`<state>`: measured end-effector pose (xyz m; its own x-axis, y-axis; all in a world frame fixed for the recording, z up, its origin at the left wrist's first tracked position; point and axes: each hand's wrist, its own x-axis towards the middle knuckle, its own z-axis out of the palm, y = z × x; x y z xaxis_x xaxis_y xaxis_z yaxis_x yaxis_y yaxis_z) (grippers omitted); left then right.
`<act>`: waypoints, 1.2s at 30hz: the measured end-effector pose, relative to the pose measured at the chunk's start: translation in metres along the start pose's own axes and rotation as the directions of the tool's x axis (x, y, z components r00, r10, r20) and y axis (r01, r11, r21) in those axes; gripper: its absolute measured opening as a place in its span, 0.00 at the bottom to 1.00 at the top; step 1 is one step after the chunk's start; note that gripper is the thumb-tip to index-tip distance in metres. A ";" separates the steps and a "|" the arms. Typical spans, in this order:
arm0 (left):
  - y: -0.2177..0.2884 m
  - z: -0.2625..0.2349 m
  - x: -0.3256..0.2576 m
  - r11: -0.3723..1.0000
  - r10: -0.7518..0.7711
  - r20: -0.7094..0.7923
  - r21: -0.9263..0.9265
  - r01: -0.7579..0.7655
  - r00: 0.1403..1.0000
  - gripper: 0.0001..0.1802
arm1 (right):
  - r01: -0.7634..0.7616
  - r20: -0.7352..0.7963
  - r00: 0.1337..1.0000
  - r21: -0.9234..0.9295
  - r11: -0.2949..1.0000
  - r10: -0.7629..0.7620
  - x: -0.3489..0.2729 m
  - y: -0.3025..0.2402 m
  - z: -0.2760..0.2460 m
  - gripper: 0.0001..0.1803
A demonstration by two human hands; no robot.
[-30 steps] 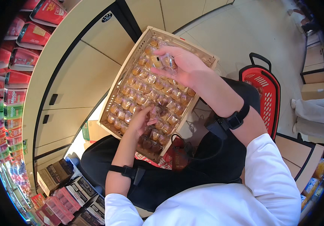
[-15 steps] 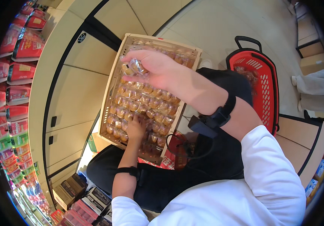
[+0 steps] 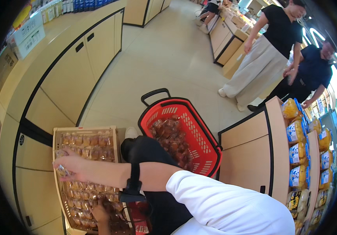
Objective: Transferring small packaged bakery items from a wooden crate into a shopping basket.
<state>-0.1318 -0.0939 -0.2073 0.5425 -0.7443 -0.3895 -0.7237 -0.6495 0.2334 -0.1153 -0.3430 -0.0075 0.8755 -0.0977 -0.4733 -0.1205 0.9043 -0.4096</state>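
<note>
A light tan plastic crate (image 3: pixel 118 147) at the lower left holds rows of small round brown snacks (image 3: pixel 98 140) in clear wrappers. Over its left side, my right hand (image 3: pixel 71 165) has its fingers closed on a clear-wrapped snack pack (image 3: pixel 61 170). My left hand (image 3: pixel 100 213) reaches down among the packs in the crate's near part, beside a darker gap in the rows. Its fingertips are in shadow, so whether they grip a pack is unclear. To the right of the crate stands a red shopping basket (image 3: pixel 212 157) with dark reddish-brown wrapped packs (image 3: pixel 170 137) inside.
A tan cabinet (image 3: pixel 64 98) runs along the left. On the right, a shelf unit (image 3: pixel 247 150) carries bagged yellow goods (image 3: pixel 297 152). Two people (image 3: pixel 268 51) stand at the far right. My dark-clothed leg (image 3: pixel 153 150) lies between crate and basket.
The view has swung right and up, bringing the basket, aisle and people into fuller sight. My right hand still holds its pack above the crate; my left stays among the rows.
</note>
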 end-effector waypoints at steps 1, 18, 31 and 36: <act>0.005 -0.005 0.000 0.998 -0.068 -0.047 -0.011 0.068 0.997 0.24 | -0.003 -0.028 1.000 -0.006 1.000 0.003 -0.003 -0.002 0.005 0.48; -0.008 0.004 0.008 0.980 -0.189 0.060 -0.045 0.192 0.980 0.31 | -0.062 -0.039 0.997 -0.011 0.998 0.062 -0.002 -0.002 0.001 0.47; 0.044 -0.103 -0.002 0.823 -0.251 -0.305 -0.567 0.036 0.919 0.19 | -0.107 -0.003 0.994 -0.083 0.991 0.107 -0.001 0.002 0.000 0.42; 0.050 -0.135 -0.011 0.408 -0.383 -0.443 -0.868 -0.282 0.810 0.25 | -0.164 0.014 0.986 -0.161 0.973 0.168 -0.001 0.015 -0.003 0.42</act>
<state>-0.1163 -0.1386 -0.0713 0.9060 -0.4231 -0.0104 -0.0775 -0.1900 0.9787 -0.1193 -0.3304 -0.0154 0.8490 0.0615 -0.5248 -0.3364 0.8289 -0.4470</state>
